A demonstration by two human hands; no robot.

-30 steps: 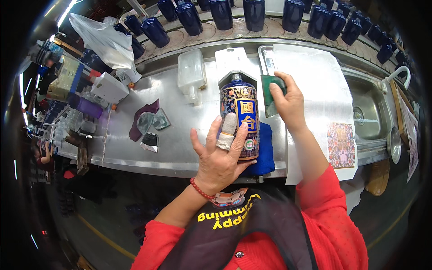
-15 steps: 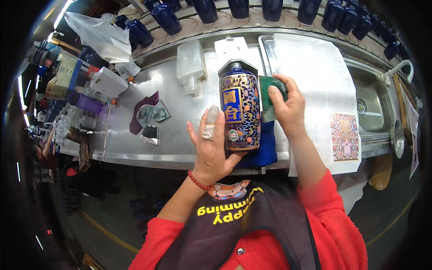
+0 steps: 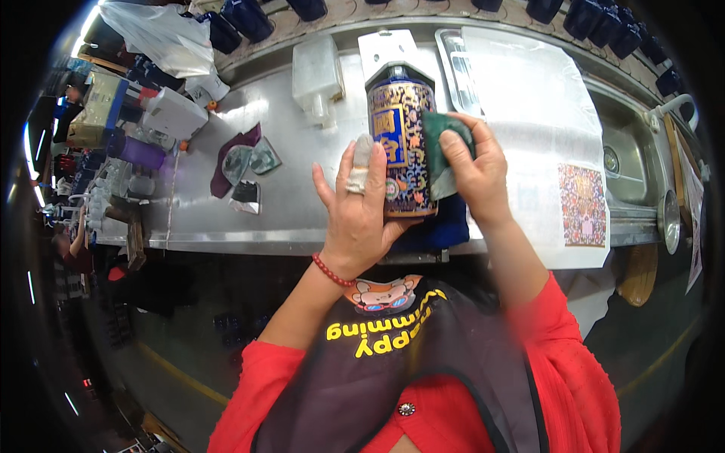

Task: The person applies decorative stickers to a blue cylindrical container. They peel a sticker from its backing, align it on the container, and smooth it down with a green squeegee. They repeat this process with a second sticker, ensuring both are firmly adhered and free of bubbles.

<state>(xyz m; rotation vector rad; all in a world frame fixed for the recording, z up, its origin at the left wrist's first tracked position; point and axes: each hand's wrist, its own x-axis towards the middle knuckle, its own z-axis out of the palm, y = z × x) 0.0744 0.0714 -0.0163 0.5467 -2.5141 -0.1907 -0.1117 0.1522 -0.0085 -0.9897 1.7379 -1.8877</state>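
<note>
A dark blue bottle [image 3: 408, 177] with a colourful floral wrap and a blue and gold panel lies in front of me, its neck pointing away into a grey angular holder [image 3: 399, 70]. My left hand [image 3: 359, 200] grips its near left side, thumb by the base and fingers stretched along the wrap. One of those fingers wears a pale covering. In my right hand [image 3: 479, 166] is a flat dark green piece, pad-like [image 3: 436, 155], pinched under the thumb and laid against the bottle's right edge. Blue cloth [image 3: 445, 226] is bunched below the bottle.
White sheets [image 3: 521, 98] cover the steel table's right side, with a floral printed wrap [image 3: 582, 204] on them. A sink [image 3: 638, 166] lies beyond. A clear square bottle [image 3: 316, 75] and scraps [image 3: 240, 162] are to the left. Blue bottles [image 3: 589, 19] line the back.
The whole view has shifted, so the table sits higher in the picture. My right hand has brought the green piece leftward, onto the bottle's right edge. My left hand keeps its place on the bottle.
</note>
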